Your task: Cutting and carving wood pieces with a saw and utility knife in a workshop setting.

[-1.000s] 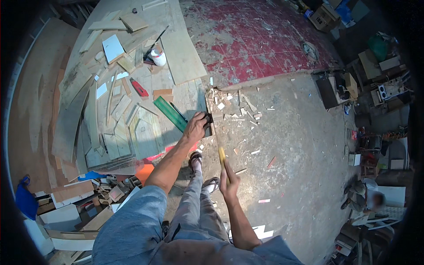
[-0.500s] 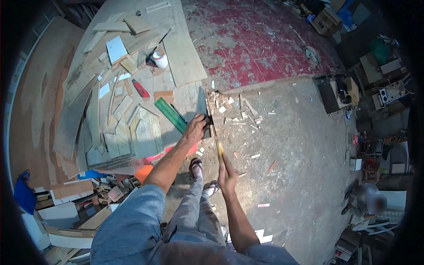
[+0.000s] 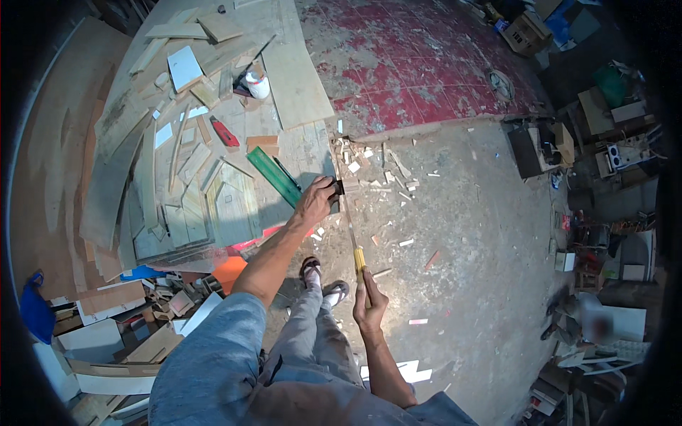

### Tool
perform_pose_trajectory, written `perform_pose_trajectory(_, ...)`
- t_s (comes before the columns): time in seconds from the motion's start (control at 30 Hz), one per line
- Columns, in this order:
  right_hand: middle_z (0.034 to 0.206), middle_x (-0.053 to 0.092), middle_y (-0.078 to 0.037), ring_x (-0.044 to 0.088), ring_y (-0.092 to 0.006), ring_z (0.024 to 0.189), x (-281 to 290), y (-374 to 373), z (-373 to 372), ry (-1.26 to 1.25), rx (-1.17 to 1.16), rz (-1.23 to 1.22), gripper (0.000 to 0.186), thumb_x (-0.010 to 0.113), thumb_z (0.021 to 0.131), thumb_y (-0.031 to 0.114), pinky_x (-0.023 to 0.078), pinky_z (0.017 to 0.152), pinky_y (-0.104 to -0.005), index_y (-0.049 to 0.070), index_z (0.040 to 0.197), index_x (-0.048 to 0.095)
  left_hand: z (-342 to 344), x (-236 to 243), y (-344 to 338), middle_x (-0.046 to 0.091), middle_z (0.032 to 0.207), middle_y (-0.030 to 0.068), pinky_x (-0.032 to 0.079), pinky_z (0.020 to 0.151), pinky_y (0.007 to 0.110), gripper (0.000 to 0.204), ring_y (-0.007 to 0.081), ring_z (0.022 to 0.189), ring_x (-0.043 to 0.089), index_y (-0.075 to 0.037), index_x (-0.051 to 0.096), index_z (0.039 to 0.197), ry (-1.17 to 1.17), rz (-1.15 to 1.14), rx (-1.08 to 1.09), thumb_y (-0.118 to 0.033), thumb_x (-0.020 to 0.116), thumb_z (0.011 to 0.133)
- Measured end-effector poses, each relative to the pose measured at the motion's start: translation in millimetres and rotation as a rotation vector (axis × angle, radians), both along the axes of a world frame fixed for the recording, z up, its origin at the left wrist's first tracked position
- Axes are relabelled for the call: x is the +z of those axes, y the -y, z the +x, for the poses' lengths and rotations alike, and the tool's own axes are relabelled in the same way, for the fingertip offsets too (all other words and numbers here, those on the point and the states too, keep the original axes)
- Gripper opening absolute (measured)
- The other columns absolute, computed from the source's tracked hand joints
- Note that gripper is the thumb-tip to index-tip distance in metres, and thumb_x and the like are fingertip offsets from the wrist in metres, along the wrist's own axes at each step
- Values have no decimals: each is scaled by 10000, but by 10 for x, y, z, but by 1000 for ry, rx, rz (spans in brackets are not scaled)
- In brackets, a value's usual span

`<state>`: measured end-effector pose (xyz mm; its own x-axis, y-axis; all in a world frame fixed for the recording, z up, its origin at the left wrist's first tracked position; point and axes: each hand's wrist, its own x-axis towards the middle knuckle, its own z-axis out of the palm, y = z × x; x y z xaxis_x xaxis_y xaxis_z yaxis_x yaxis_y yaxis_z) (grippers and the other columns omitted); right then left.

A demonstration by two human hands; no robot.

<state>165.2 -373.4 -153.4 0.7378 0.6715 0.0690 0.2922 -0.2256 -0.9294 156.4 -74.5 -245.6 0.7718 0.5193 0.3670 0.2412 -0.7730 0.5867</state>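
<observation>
At the right edge of the worktable (image 3: pixel 245 188), my left hand (image 3: pixel 314 204) is closed on a small dark block (image 3: pixel 339 188). A lighter end of wood (image 3: pixel 352 184) sticks out past the edge beside it. My right hand (image 3: pixel 370 302) is wrapped round the yellow handle (image 3: pixel 359 258) of a handsaw. Its narrow blade (image 3: pixel 351 226) runs up to the block at the table edge; where exactly it meets the wood is too small to tell. A green ruler (image 3: pixel 273 176) and a dark pencil-like stick (image 3: pixel 286 172) lie just left of my left hand.
On the table are a red utility knife (image 3: pixel 224 132), a white pot (image 3: pixel 257 85), a small brown block (image 3: pixel 263 142) and several wood strips. Offcuts (image 3: pixel 355 160) litter the floor beyond the edge. Boards and scraps (image 3: pixel 117 302) pile up lower left. A person (image 3: pixel 579 316) is at far right.
My right hand has drawn the saw back toward my body, so more blade shows below the block. My left hand stays at the table edge, still gripping the block.
</observation>
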Motion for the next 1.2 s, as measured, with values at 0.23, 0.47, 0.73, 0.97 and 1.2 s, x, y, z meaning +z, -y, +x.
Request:
perform_pose_trajectory(0.23, 1083, 698, -200, 680, -210, 968, 497, -10, 167, -18, 84, -74, 420, 569, 932, 71, 504, 873, -302, -33, 1338, 550, -27, 116, 103, 644, 1000, 190, 500, 854, 426, 139, 366, 988, 589, 27, 676, 922, 23, -149, -9, -2, 661, 787)
perform_pose_trajectory(0.47, 1126, 673, -243, 696, -274, 974, 729, -154, 167, -21, 164, -121, 463, 622, 938, 108, 537, 827, -343, -38, 1359, 494, -89, 58, 46, 625, 1035, 151, 499, 861, 402, 128, 327, 1020, 575, 10, 655, 942, -40, -34, -16, -59, 625, 838)
perform_pose_trajectory(0.73, 1035, 703, -233, 713, -225, 873, 776, -253, 238, 108, 80, -80, 366, 606, 929, 44, 546, 744, -301, -58, 1278, 566, -48, -24, 62, 595, 1019, 154, 488, 865, 402, 186, 330, 1013, 567, 1, 622, 1033, -34, -35, 22, -39, 556, 864)
perform_pose_trajectory(0.97, 1092, 683, -247, 726, -290, 913, 290, 6, 225, 134, 113, -27, 400, 641, 901, 35, 552, 756, -340, -49, 1284, 565, 0, 170, -24, 599, 965, 167, 487, 833, 436, 204, 378, 949, 572, 18, 639, 925, 63, -12, -65, 39, 689, 728)
perform_pose_trajectory(1.2, 1149, 669, -253, 714, -300, 956, -287, 10, 134, 161, 126, 21, 418, 620, 927, 58, 547, 799, -328, -65, 1319, 541, -12, 92, -10, 613, 967, 167, 488, 831, 440, 240, 381, 958, 578, 25, 648, 955, 37, 7, -41, 65, 679, 720)
